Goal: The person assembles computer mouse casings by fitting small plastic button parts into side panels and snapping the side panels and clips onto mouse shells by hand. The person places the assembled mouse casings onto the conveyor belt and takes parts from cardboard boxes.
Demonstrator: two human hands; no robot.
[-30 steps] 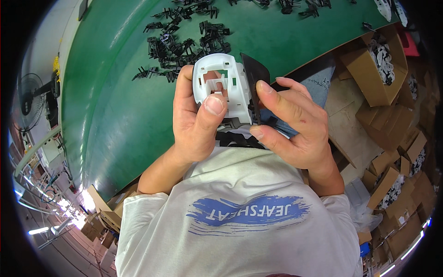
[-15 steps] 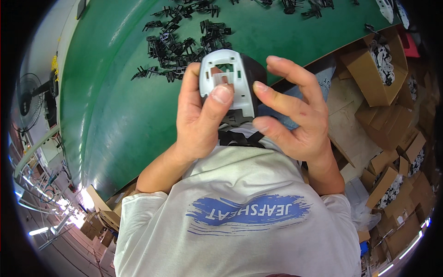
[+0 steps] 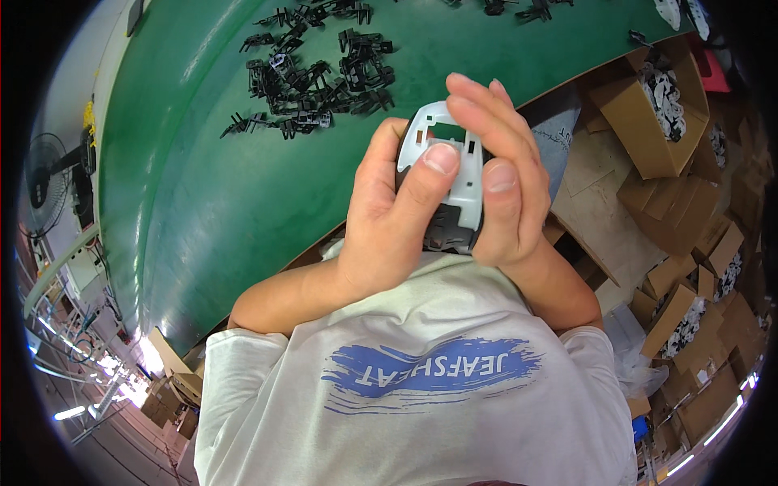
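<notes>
Between my hands, in front of my chest, is a rounded white and black plastic housing (image 3: pixel 468 197). Its white face has rectangular cut-outs, and black plastic shows at its lower end. My left hand (image 3: pixel 385 211) is closed round the left side, with the thumb lying across the white face. From the other side, my right hand (image 3: pixel 510 174) presses against the housing's right edge, its fingers held together and the thumb bent alongside. The fingers behind the housing are hidden.
Several black plastic clip-like parts (image 3: pixel 292 81) lie in a heap on the green table (image 3: pixel 203 186). Cardboard boxes (image 3: pixel 648 134), some holding white and black parts, stand at the right. A fan (image 3: pixel 49 178) is at the far left.
Both hands and the housing have moved right and slightly down, and the housing has turned a little. My right hand has gone from spread fingers to closing against the housing's right side.
</notes>
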